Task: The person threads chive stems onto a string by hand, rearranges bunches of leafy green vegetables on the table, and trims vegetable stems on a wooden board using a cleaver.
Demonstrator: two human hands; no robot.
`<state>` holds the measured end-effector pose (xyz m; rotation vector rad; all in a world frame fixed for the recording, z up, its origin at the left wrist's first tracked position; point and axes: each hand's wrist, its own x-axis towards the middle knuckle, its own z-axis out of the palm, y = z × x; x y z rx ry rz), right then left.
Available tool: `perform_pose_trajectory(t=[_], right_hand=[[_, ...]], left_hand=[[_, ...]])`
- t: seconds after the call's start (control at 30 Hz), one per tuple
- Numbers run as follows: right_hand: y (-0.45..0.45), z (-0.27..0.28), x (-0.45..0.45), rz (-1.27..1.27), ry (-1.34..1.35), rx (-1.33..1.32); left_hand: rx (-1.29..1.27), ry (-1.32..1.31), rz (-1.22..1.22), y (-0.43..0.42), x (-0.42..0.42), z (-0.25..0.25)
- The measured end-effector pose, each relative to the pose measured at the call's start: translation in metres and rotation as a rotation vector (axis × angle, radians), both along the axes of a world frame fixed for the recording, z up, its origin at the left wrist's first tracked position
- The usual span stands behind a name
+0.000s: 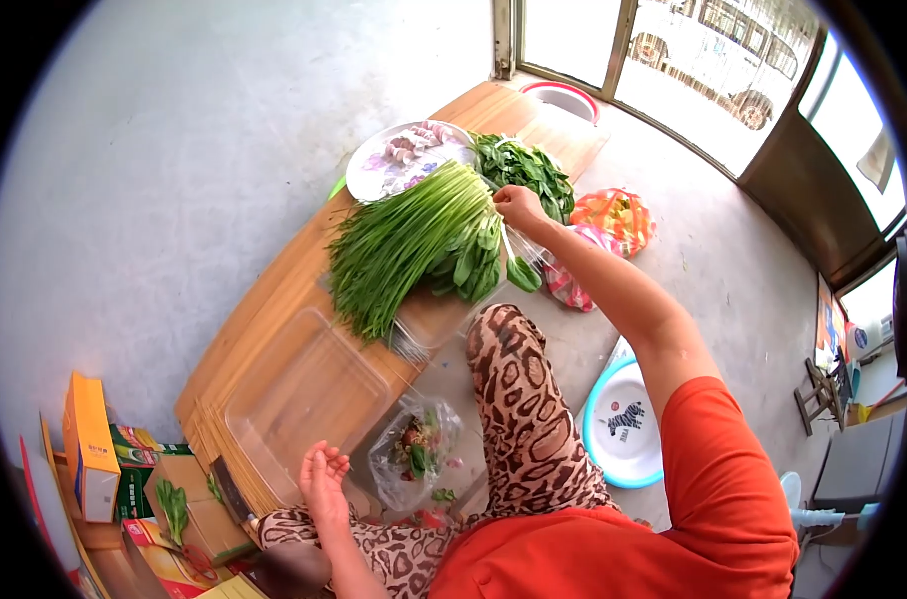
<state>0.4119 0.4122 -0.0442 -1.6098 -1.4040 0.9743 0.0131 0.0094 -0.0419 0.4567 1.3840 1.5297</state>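
A large bundle of long green stalks [403, 240] lies across the wooden table, with broader green leaves [468, 255] at its right side. My right hand [520, 208] reaches to the bundle's right edge, its fingers closed; what they hold, if anything, is too small to make out. Behind it is another heap of leafy greens [528, 170]. A floral plate [373, 175] with pinkish pieces of food [413, 142] stands at the back. My left hand [325, 474] is near the table's front edge, palm up, fingers loosely curled and apart, beside a clear plastic tray [308, 374], holding nothing.
On the floor are a clear bag with scraps [416, 444], a blue-rimmed basin [625, 419], patterned bags [613, 220] and a red-rimmed basin [563, 98]. Boxes [92, 449] stand at lower left. The wooden table [264, 309] runs diagonally. Glass doors [673, 70] are at upper right.
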Motion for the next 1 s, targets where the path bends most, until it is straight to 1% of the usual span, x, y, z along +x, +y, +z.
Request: perform_pose_trajectory(t=[0.07,0.1,0.13,0.2,0.27,0.33,0.4,0.47,0.5,0.53,0.6,0.63,0.73,0.8,0.87,1.0], right_hand=[[-0.009,0.004,0.009,0.094,-0.419,0.292],[-0.026,0.019,0.008,0.068,-0.449,0.361],[-0.046,0.036,0.008,0.089,-0.38,0.479],[-0.082,0.051,0.007,0.157,-0.278,0.668],[-0.133,0.058,0.002,0.245,-0.135,0.363],[-0.172,0.035,0.005,0.33,0.004,0.185],[-0.198,0.003,0.012,0.321,0.152,-0.027],[-0.214,-0.025,0.019,0.277,0.244,-0.255],[-0.215,-0.049,0.024,0.282,0.323,-0.348],[-0.214,-0.059,0.026,0.279,0.325,-0.348],[-0.217,-0.076,0.028,0.16,0.44,-0.496],[-0.211,-0.087,0.029,0.148,0.468,-0.517],[-0.206,-0.079,0.029,0.14,0.553,-0.527],[-0.199,-0.086,0.036,0.137,0.561,-0.534],[-0.192,-0.091,0.056,0.085,0.431,-0.562],[-0.16,-0.096,0.121,-0.098,0.372,-0.434]], left_hand=[[-0.005,-0.002,-0.013,0.0,0.003,0.001],[-0.005,-0.003,-0.014,0.0,0.004,0.001],[-0.006,-0.003,-0.015,-0.001,0.005,0.002],[-0.012,0.007,-0.023,0.0,0.006,0.001],[-0.017,0.018,-0.035,0.0,0.008,0.001],[-0.02,0.018,-0.048,0.001,0.009,0.001],[-0.017,0.021,-0.06,0.0,0.01,-0.001],[-0.016,0.026,-0.071,-0.002,0.01,-0.002],[-0.019,0.026,-0.068,-0.003,0.01,-0.003],[-0.022,0.024,-0.064,-0.004,0.01,-0.004],[-0.022,0.031,-0.058,-0.006,0.008,-0.004],[-0.02,0.036,-0.046,-0.008,0.009,-0.004],[-0.031,0.068,-0.037,-0.012,0.01,0.0],[-0.051,0.082,-0.029,-0.016,0.005,-0.002],[-0.067,0.092,-0.031,-0.02,0.002,-0.003],[-0.081,0.102,-0.01,-0.029,-0.004,-0.007]])
